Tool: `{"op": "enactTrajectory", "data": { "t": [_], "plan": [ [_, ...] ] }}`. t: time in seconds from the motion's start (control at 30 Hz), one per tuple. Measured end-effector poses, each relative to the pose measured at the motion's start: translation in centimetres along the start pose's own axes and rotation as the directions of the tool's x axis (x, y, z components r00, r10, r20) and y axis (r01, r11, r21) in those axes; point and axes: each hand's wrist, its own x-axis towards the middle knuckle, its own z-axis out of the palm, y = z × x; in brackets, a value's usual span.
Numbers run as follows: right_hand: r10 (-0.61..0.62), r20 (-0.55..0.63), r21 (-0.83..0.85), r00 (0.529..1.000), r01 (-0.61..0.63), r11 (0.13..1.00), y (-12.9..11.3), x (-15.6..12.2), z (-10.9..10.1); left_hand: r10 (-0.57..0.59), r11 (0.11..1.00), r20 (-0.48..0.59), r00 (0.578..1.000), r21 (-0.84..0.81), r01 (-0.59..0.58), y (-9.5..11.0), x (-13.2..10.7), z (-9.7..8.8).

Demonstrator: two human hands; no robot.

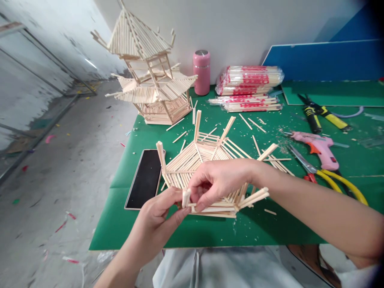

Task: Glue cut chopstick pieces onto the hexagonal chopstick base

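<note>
Wooden frame in both hands' narrow grip

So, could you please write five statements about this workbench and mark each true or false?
1. The left hand and right hand are at the near side of the low stick frame. True.
2. The pink flask stands left of the pagoda model. False: it stands right of it.
3. The phone lies left of the frame. True.
4. Its screen is lit. False: it is dark.
5. The scissors lie near the pink glue gun. True.
</note>
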Motion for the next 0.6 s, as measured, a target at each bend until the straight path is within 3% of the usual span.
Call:
{"op": "enactTrajectory", "data": {
  "t": [0.33, 0.6],
  "plan": [
    [0.035, -0.073, -0.047, 0.997, -0.038, 0.998, -0.38, -0.4, 0.15, -0.072, 0.996, -0.091, 0.993, -0.052, 0.068, 0.47, -0.05, 0.35],
    [0.037, -0.069, -0.012, 0.997, -0.038, 0.999, -0.64, -0.65, 0.33, -0.072, 0.993, -0.075, 0.995, -0.103, 0.064, 0.25, 0.13, 0.85]
  ]
}}
